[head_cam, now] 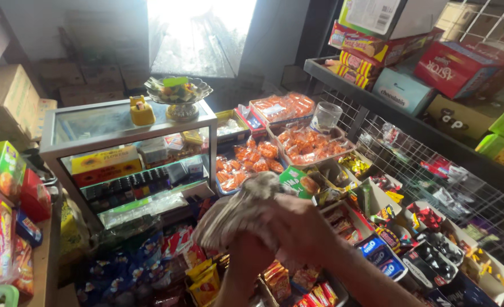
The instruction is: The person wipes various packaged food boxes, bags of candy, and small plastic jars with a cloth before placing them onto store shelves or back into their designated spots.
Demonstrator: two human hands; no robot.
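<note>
Both the left hand (246,250) and right hand (300,227) grip a crumpled grey cloth (235,207). Behind it, clear plastic trays (311,145) hold orange snack packets (252,159). Cardboard display boxes (377,199) hold wrapped sweets.

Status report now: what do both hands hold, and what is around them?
Left hand and right hand both grip a crumpled grey cloth. Snack packets below. Glass display case alongside, apart.

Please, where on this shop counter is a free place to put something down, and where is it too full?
The one bare patch is the glass top of the display case, between the yellow object and its left edge. Beside it the metal offering bowl takes the right end. Below and to the right, snack packets and candy boxes fill everything. Both hands hold a crumpled cloth.
</note>
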